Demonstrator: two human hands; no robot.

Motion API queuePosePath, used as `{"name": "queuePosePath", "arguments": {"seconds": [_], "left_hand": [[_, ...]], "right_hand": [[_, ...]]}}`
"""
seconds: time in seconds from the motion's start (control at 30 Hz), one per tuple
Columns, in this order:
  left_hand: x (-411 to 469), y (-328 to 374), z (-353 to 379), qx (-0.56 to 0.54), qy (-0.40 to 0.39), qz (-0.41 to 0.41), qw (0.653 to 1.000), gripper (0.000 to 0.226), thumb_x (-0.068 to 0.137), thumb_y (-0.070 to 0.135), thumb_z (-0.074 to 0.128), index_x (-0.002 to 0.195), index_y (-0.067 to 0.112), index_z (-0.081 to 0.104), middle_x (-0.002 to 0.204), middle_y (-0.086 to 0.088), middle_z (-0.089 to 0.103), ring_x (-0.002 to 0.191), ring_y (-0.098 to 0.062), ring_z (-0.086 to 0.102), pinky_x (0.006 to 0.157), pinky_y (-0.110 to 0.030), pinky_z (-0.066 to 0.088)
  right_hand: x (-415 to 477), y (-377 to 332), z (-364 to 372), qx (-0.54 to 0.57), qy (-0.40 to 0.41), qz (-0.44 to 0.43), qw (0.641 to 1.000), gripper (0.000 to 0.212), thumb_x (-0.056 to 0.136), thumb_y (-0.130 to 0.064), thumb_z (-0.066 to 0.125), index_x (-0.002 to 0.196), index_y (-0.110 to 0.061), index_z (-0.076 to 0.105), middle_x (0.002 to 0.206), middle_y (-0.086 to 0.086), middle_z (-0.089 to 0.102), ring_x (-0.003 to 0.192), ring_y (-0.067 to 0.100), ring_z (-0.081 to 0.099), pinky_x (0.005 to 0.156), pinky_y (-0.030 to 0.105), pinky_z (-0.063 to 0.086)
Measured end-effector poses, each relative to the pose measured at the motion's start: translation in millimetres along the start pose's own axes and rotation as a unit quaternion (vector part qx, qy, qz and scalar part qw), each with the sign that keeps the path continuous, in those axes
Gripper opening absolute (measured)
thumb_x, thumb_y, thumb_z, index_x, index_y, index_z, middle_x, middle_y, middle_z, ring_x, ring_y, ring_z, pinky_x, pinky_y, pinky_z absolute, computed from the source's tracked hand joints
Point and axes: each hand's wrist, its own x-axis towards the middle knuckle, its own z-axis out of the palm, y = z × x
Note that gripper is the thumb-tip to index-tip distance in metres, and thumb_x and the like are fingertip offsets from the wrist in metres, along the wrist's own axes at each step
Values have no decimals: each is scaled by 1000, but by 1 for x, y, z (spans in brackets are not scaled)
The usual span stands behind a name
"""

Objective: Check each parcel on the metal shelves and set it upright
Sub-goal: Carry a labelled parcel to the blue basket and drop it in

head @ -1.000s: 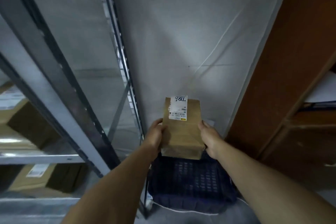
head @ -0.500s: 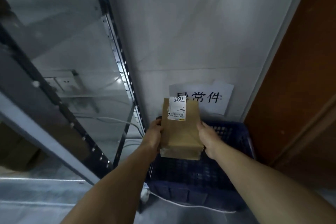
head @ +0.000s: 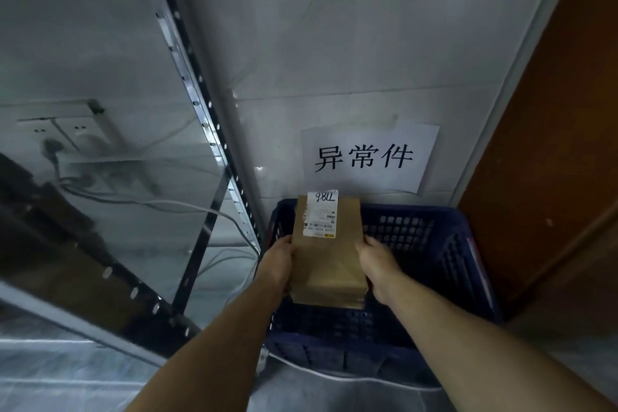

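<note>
A brown cardboard parcel [head: 329, 261] with a white shipping label at its far end is held flat above a dark blue plastic basket [head: 431, 234]. My left hand [head: 277, 264] grips the parcel's left side and my right hand [head: 378, 266] grips its right side. The label's handwritten number reads upside down to me. The basket stands on the floor against the white wall, and the parcel hides much of its inside.
A paper sign [head: 368, 157] with black characters is stuck on the wall above the basket. The metal shelf upright [head: 204, 117] rises on the left, with wall sockets [head: 67, 134] and cables behind it. A brown wooden cabinet [head: 551, 144] stands on the right.
My view has tilted down and moved closer, so the basket and the wall sign show in full. The parcel, held by both hands throughout, has come lower over the basket.
</note>
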Motion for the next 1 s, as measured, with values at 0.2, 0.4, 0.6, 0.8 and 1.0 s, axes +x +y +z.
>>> {"name": "queuePosePath", "arguments": {"seconds": [0.2,0.4,0.6,0.8,1.0], "left_hand": [[59,-34,-3,40,49,-52,997,58,70,47,44,112,13,64,115,-15,66,107,-37,62,102,-50,51],[189,-99,-12,55,45,-98,993,80,49,57,52,117,18,67,120,-15,67,105,-36,65,100,-49,51],[153,-59,12,57,4,-129,990,48,104,37,40,137,5,55,132,-17,59,125,-35,53,114,-43,39],[202,-93,14,150,5,-132,980,51,104,31,44,144,0,49,143,-21,52,133,-35,48,112,-38,38],[233,-127,15,247,-18,-146,958,49,104,39,43,138,7,57,137,-17,57,125,-32,54,105,-32,41]], "right_hand": [[39,24,11,-35,17,38,999,38,96,-44,51,129,-29,63,118,2,70,102,27,68,95,46,57],[64,38,24,-58,-16,96,994,30,104,-33,40,111,-19,67,109,9,69,98,29,67,89,39,57],[108,71,46,-69,-9,118,991,38,99,-40,40,113,-21,69,106,6,72,95,29,69,92,47,59],[135,94,65,-80,-21,156,984,54,102,-45,36,145,-16,49,140,8,56,123,30,55,108,45,46],[141,118,80,-106,-37,151,982,52,107,-45,33,150,-17,43,150,8,48,130,29,50,111,42,43]]}}
